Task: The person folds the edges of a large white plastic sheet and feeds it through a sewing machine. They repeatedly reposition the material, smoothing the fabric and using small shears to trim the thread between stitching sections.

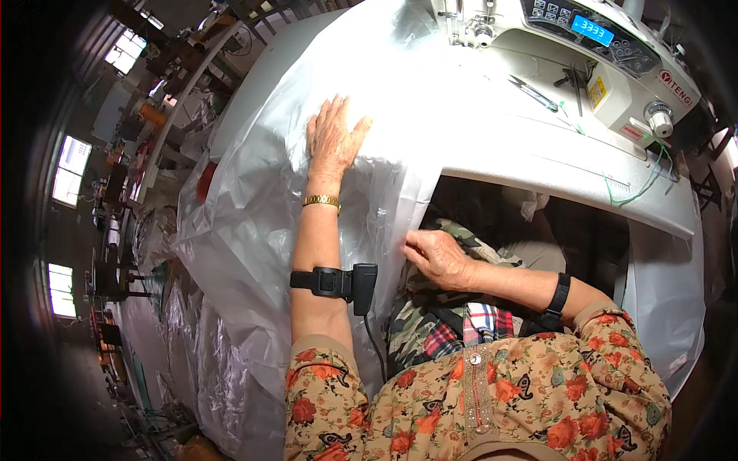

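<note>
A large translucent white plastic sheet (261,192) covers the left part of the sewing table and hangs over its front edge. My left hand (335,137) lies flat on it, fingers stretched out and thumb apart. Nearer my lap, my right hand (437,257) is closed at the sheet's right edge, its fingertips pinching the plastic. To the right stands a white sewing machine (624,104), its needle area (482,34) beyond the sheet's far right part. Brightly lit, the plastic near the machine is washed out, so its folds there cannot be made out.
Thread snips (533,93) lie on the machine bed, and a green thread (649,180) trails over the table's front edge (569,181). Crumpled clear plastic (223,369) is heaped at the lower left. A camouflage cloth (423,330) covers my lap.
</note>
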`<state>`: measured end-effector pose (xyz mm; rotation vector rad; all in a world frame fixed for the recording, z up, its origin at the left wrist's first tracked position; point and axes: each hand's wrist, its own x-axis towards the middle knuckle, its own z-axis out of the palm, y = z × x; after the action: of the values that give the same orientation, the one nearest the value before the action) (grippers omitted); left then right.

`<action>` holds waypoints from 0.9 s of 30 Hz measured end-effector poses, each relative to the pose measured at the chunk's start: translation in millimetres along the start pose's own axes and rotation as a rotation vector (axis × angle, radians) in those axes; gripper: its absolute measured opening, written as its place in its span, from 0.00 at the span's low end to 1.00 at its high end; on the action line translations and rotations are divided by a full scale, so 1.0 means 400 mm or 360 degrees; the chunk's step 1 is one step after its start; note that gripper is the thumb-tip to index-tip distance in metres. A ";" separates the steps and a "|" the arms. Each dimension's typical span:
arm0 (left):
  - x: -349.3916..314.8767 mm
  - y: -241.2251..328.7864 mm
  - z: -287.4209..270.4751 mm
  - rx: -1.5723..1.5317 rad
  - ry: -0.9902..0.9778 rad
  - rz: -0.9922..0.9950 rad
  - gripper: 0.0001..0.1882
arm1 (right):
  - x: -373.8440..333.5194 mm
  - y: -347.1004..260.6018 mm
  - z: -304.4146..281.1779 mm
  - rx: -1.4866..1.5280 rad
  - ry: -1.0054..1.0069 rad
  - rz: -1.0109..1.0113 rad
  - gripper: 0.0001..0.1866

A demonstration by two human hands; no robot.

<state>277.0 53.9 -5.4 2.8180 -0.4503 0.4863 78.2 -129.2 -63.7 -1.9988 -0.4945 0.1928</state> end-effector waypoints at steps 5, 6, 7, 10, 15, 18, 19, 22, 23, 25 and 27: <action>-0.003 -0.004 0.000 0.0000 0.0010 0.0016 0.38 | 0.032 -0.042 -0.044 -0.0916 0.0057 -0.0681 0.11; -0.004 -0.004 0.000 0.0015 0.0003 0.0001 0.38 | 0.032 -0.055 -0.052 -0.1123 -0.0048 -0.0679 0.11; -0.003 -0.004 -0.001 0.0032 -0.0004 -0.0015 0.38 | 0.035 -0.051 -0.053 -0.1124 -0.0046 -0.0680 0.11; -0.001 0.004 0.005 0.0000 0.0022 0.0013 0.38 | 0.035 -0.023 -0.038 -0.1363 -0.0387 -0.0541 0.13; -0.002 0.002 0.003 0.0065 0.0014 0.0009 0.38 | 0.030 0.010 -0.007 -0.1458 -0.0391 -0.0573 0.09; 0.000 -0.001 0.005 0.0107 0.0015 0.0022 0.38 | 0.048 0.012 -0.019 -0.1367 -0.0501 -0.0551 0.08; 0.003 -0.001 0.005 0.0115 -0.0013 0.0007 0.38 | 0.039 0.005 -0.034 -0.1375 -0.0490 -0.0543 0.08; 0.001 -0.001 0.007 0.0040 -0.0008 0.0000 0.37 | -0.032 -0.074 -0.094 -0.0821 -0.0239 -0.0892 0.07; -0.004 -0.006 0.009 0.0034 -0.0010 -0.0001 0.37 | -0.067 -0.128 -0.124 -0.0723 -0.0224 -0.0969 0.07; 0.000 -0.020 0.009 0.0058 0.0007 0.0052 0.37 | -0.136 -0.239 -0.192 -0.0242 0.0381 -0.1383 0.07; 0.002 -0.024 0.007 0.0077 0.0003 0.0047 0.38 | -0.174 -0.209 -0.259 -0.0103 0.0406 -0.1424 0.07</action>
<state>282.0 61.9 -9.4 2.8605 -0.4869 0.5127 29.4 -210.4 52.8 -1.6491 -1.1690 -0.6250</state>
